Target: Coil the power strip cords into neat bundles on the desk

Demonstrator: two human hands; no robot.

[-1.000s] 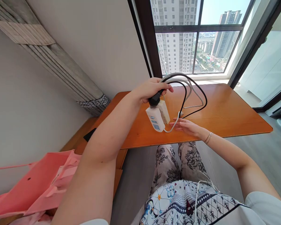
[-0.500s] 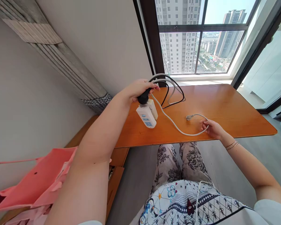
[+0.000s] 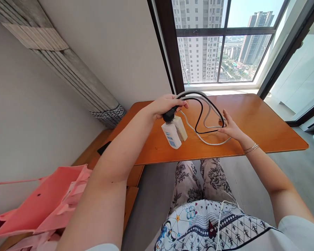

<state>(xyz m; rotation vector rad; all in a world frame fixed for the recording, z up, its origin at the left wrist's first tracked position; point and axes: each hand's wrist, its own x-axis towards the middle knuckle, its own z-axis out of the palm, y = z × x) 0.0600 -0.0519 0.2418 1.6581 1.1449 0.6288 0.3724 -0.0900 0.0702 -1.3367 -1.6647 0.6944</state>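
My left hand (image 3: 170,105) is closed around a bundle of cables and the black plug (image 3: 169,116) at its lower end. Below the plug hang a white power strip (image 3: 171,135) with blue-marked sockets and a cream adapter (image 3: 180,128) beside it. Black cable (image 3: 202,115) and light grey cable (image 3: 192,123) loop out to the right from this hand. At the loops' right end is my right hand (image 3: 233,128), thumb and index finger spread apart, with the cables between them. A grey plug (image 3: 221,120) shows partly by its fingers.
The hands are over an orange-brown wooden table (image 3: 267,122) in front of a window (image 3: 225,31). A pink bag (image 3: 44,198) stands at the lower left, near a grey curtain (image 3: 81,80). A dark flat object (image 3: 103,147) shows past my left forearm.
My left hand has moved right with the cables, power strip and adapter. My right hand has risen from the light grey cable to the loops, its fingers now spread.
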